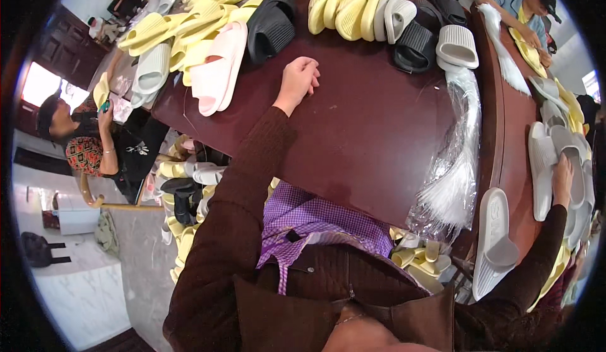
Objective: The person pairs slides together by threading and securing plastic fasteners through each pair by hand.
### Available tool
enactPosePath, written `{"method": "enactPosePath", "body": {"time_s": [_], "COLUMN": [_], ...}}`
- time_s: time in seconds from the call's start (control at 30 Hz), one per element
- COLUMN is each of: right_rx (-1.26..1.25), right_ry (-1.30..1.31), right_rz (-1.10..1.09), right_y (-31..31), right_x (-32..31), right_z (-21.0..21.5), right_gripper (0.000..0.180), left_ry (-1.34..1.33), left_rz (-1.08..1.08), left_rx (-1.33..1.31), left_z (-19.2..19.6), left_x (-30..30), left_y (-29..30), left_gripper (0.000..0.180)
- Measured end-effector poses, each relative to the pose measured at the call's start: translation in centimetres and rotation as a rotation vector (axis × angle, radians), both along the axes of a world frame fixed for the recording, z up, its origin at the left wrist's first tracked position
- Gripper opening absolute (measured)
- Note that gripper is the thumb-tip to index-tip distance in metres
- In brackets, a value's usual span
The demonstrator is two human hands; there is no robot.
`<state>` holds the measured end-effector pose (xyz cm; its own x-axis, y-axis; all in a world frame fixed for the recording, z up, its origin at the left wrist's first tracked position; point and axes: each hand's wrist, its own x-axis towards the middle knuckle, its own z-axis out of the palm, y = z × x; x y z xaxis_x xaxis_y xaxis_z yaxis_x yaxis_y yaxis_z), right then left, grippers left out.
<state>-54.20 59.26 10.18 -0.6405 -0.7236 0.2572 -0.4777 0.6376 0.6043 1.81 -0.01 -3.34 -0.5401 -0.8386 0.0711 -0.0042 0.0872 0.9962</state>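
My left hand (299,82) rests over the dark red table, its fingers curled in, with nothing visible in them. The nearest things to it are a pair of pale pink slippers (218,74) and a pair of black slippers (273,27). Far to the right, my right hand (561,180) is among grey slippers (577,191) piled on a second dark red surface, its fingers closed at the edge of one; the fingertips are partly hidden. A single grey slipper (495,241) lies closer to me, at that surface's near edge.
Yellow slippers (358,12) and several grey and black ones line the far edge. A bundle of white plastic ties (451,181) lies on the table's right side in clear wrap. Co-workers handle slippers at left (85,140) and far right (527,21). More slippers (183,226) are heaped below.
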Motion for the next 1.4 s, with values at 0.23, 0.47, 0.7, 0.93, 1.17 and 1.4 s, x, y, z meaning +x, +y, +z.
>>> {"method": "enactPosePath", "body": {"time_s": [0.23,0.47,0.7,0.93,1.17,1.4], "right_rx": [-0.013,-0.226,-0.33,-0.262,-0.653,-1.304], "right_ry": [0.052,-0.044,-0.277,-0.546,-1.006,-1.683], "right_rz": [0.023,0.187,0.598,1.03,0.969,0.487], "right_y": [-1.0,-2.8,-23.0,-29.0,-32.0,-34.6], "right_x": [6.4,11.6,33.1,49.0,51.0,50.1], "right_z": [-0.3,4.1,12.8,10.9,1.1,-6.0], "right_gripper": [0.041,0.035,0.028,0.033,0.028,0.03], "left_ry": [0.023,0.267,0.602,0.75,0.583,0.334], "left_rz": [0.028,0.632,0.44,0.338,0.312,0.074], "left_rx": [-0.201,-0.023,0.453,0.606,0.422,0.333], "left_z": [1.6,4.2,2.5,3.2,5.1,5.5], "left_x": [3.1,18.8,22.9,21.8,22.0,21.4], "left_y": [2.3,-0.6,-2.6,-2.5,1.9,8.6], "left_gripper": [0.017,0.017,0.022,0.024,0.031,0.024]}}
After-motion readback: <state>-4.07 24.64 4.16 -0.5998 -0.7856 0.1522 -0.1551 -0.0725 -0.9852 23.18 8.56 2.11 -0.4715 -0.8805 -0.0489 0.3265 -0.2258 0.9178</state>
